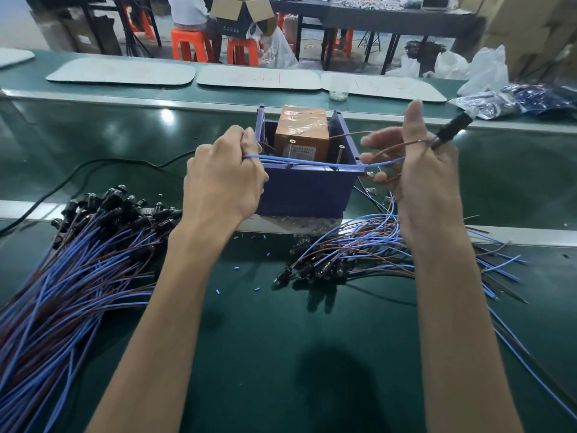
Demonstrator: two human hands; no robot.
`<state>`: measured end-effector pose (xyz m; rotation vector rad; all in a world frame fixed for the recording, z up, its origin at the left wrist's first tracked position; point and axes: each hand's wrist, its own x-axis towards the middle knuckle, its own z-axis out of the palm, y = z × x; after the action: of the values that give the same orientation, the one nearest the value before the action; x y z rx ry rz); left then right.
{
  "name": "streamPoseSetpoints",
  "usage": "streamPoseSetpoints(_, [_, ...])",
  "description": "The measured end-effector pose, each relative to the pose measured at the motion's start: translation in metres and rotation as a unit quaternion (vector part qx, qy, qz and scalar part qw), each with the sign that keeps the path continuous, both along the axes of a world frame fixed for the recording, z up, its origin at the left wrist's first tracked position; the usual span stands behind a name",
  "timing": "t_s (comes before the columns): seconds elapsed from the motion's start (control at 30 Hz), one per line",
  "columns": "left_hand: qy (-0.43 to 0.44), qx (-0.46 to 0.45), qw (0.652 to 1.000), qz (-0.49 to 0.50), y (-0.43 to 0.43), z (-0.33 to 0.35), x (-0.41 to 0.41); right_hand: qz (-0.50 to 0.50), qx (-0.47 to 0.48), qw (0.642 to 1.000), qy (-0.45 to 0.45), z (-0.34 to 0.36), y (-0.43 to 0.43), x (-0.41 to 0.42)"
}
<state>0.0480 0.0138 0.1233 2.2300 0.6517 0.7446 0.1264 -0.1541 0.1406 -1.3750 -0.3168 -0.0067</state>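
The green table is carrying two heaps of blue and brown leads, the left heap lying tidy and the right heap sprawling under the right forearm, so a careless pull is likely dragging loose strands along or tangling them. The purple box, with an orange block sitting inside, is standing at the far edge of the table; it is looking light enough to tip or slide if the pull is turning uneven. The left hand is clenching its fingers and pinching one end of the blue wire, while the right hand, thumb pointing up, is curling its fingers round the other end. The blue wire is stretching taut across the box's front rim, touching it, and too much force is risking a snapped core or a slip out of the pinch. The brown wire is looping near the box and could be catching there. The black plug is poking out behind the right hand. Tiny blue scraps are littering the table
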Motion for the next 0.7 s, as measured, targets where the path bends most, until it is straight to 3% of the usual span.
streamPoseSetpoints(0.2, [-0.036,0.034,0.998,-0.034,-0.004,0.002,-0.002,-0.018,0.086,0.995,0.038,0.001,-0.005,0.008])
streamPoseSetpoints(0.33, [-0.090,-0.031,0.989,-0.113,-0.004,0.005,-0.003,-0.034,0.075,0.996,0.040,-0.002,-0.007,0.009])
streamPoseSetpoints(0.43, [-0.106,-0.024,0.983,-0.151,-0.004,0.004,-0.002,-0.074,0.067,0.995,0.019,-0.003,-0.010,0.010])
streamPoseSetpoints(0.57, [-0.083,0.040,0.989,-0.113,-0.002,0.001,0.001,-0.007,0.124,0.991,0.052,-0.002,-0.011,0.014])
streamPoseSetpoints(0.7, [-0.085,0.047,0.992,-0.076,0.003,-0.001,0.002,0.013,0.127,0.990,0.067,-0.002,-0.010,0.015])
